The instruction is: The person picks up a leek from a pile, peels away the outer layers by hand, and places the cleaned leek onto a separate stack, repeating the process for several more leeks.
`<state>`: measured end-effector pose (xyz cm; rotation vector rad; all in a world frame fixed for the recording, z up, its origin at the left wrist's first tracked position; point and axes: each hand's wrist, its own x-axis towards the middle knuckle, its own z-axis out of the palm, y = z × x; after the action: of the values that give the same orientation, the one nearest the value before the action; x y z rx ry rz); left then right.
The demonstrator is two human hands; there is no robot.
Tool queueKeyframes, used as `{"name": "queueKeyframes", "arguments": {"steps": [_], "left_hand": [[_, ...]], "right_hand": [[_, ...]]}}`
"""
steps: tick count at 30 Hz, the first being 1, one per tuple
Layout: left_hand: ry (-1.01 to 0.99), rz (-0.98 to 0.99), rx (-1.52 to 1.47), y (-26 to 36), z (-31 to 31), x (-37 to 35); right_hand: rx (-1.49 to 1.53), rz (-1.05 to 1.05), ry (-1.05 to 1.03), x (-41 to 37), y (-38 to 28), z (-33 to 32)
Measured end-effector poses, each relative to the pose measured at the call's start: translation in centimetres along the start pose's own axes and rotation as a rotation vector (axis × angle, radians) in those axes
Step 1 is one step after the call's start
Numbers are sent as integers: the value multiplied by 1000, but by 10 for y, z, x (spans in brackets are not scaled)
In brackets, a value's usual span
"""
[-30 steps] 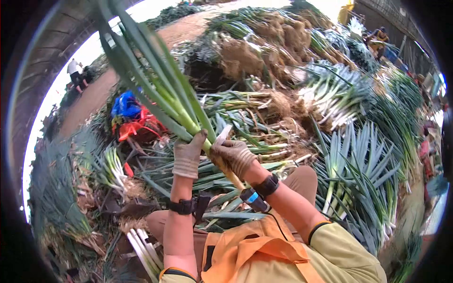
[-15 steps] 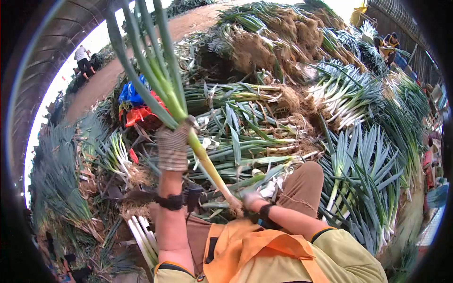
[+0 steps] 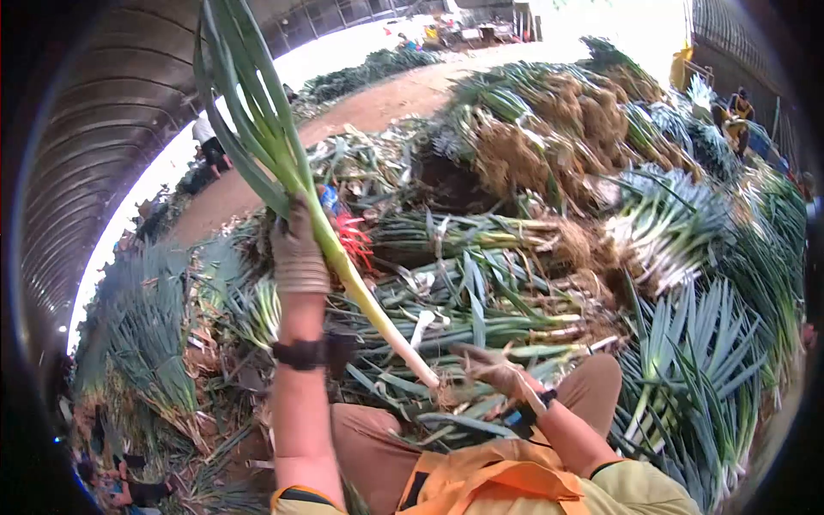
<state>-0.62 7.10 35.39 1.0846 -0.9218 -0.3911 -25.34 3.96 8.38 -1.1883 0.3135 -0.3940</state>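
Observation:
My left hand (image 3: pixel 299 249), in a striped work glove, is closed around a large leek (image 3: pixel 348 270) at the base of its green leaves. The leek slants, leaves up at the top left and root end down to the right. Just right of the roots, my gloved right hand (image 3: pixel 493 371) has its fingers stretched out and apart, slightly blurred. I cannot make out any object in it. Below both hands lies a layer of loose leeks (image 3: pixel 476 322) with thin roots.
A tall leek pile (image 3: pixel 558 120) with brown roots rises at the back. More leeks (image 3: pixel 687 360) lie at the right, and others (image 3: pixel 142 318) at the left. Red strings (image 3: pixel 352 240) lie behind the held leek. A person (image 3: pixel 209 146) is at the far left, another (image 3: pixel 738 116) at the far right.
The view has tilted up and turned left. My right hand has come off the leek's root end and moved right, its fingers spreading. My left hand still grips the leek.

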Motion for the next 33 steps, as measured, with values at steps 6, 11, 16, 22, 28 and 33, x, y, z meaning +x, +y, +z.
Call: {"name": "queueKeyframes", "arguments": {"steps": [6,11,16,22,28,33], "left_hand": [[233,-358,-398,-115,44,-75],[-57,-993,-1062,-290,-9,-151],[-545,-1315,352,-386,-35,-300],[37,-418,962,-331,-42,-268],[161,-1026,-26,-367,-33,-238],[-50,-1004,386,-365,-33,-234]], "right_hand": [[-179,-63,353,-7,-2,75],[18,229,268,-44,21,56],[-322,399,374,-49,72,23],[-426,471,358,-52,108,16],[-875,473,311,-50,110,26],[-875,549,266,-50,107,26]]}}
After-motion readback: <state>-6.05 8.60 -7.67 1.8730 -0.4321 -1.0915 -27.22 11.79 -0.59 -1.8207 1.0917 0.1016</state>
